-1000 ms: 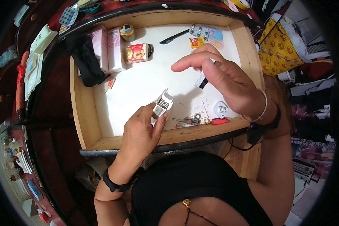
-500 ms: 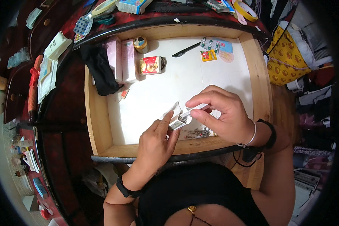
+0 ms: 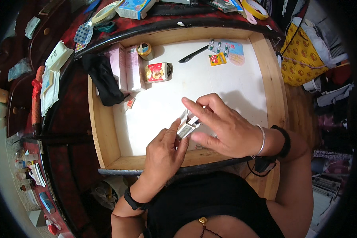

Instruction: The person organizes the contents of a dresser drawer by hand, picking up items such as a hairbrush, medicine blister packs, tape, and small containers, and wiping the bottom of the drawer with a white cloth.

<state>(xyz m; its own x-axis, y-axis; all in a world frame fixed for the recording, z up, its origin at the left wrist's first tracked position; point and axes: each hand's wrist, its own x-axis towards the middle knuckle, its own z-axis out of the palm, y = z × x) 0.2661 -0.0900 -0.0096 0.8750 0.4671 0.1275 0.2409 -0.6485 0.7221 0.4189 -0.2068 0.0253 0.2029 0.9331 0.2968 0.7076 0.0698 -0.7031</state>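
My left hand (image 3: 162, 154) grips a small white carton (image 3: 185, 130) between thumb and fingers, low over the drawer. The carton's top is open, its flaps stand up, and something dark and thin shows inside. Over the carton's right side is my right hand (image 3: 232, 133), index finger stretched out and thumb apart. No object shows between those fingers, which partly cover the carton. Beneath them lies the white bottom of a wooden drawer (image 3: 102, 131). Small metal bits near its front edge are mostly hidden by my right hand.
At the drawer's left are two pink boxes (image 3: 134, 71), a black cloth (image 3: 103, 79), a gold-lidded jar (image 3: 145, 51) and a red-and-white pack (image 3: 156, 73). Farther back lie a black pen-like tool (image 3: 193, 54), a capsule blister pack (image 3: 218, 47) and a yellow sachet (image 3: 217, 59).
My right hand has let go of the pale flat piece it pinched at the carton and spread its fingers. It has shifted slightly left and down. The left hand still holds the carton.
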